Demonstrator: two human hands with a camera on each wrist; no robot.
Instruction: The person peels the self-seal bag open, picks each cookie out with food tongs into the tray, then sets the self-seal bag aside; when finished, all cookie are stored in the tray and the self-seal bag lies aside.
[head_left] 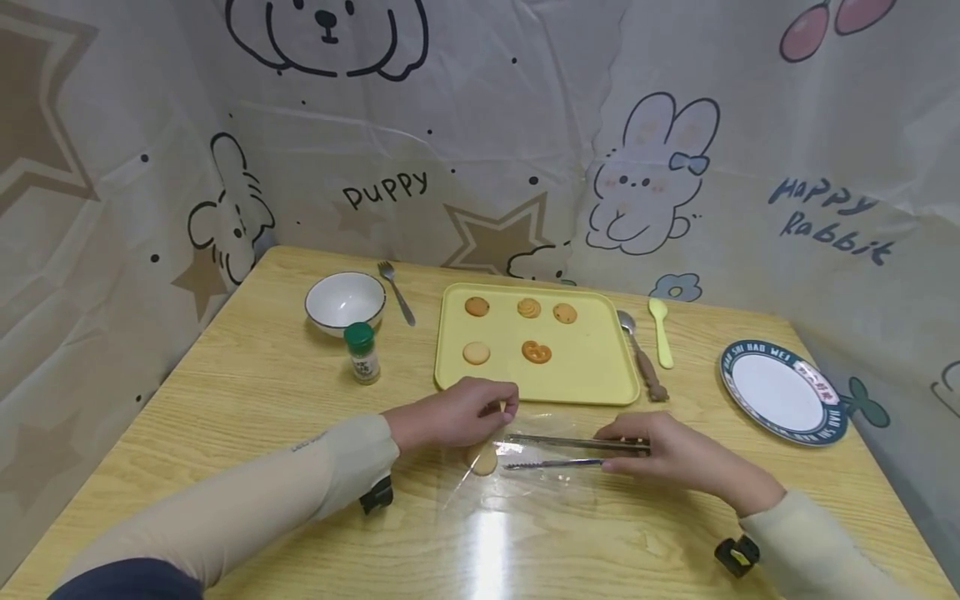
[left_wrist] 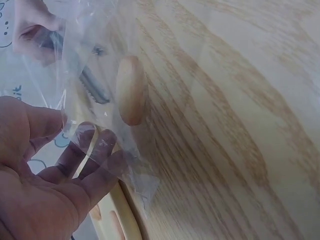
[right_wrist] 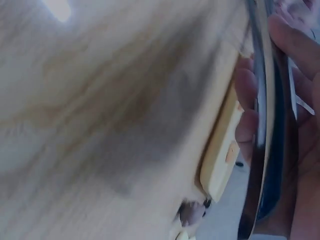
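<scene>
My left hand [head_left: 471,410] holds the edge of a clear plastic bag [head_left: 555,487] between thumb and fingers, just in front of the yellow tray. A round pale cookie [head_left: 483,459] shows through the plastic, and in the left wrist view this cookie [left_wrist: 131,90] appears on edge near the tabletop. With my right hand [head_left: 667,450] I grip metal tongs [head_left: 555,463], whose serrated tips reach into the bag. Those tips stand apart, close to the cookie but not around it. In the right wrist view the tongs' long arms [right_wrist: 260,120] run between thumb and fingers.
Several cookies, one a pretzel-shaped biscuit [head_left: 536,352], lie on the yellow tray [head_left: 577,383]. To the left are a white bowl [head_left: 345,302], a green-capped shaker [head_left: 363,354] and a fork [head_left: 397,293]. A brown-handled spoon [head_left: 643,358], a yellow-green spoon [head_left: 661,333] and a plate [head_left: 783,392] are right.
</scene>
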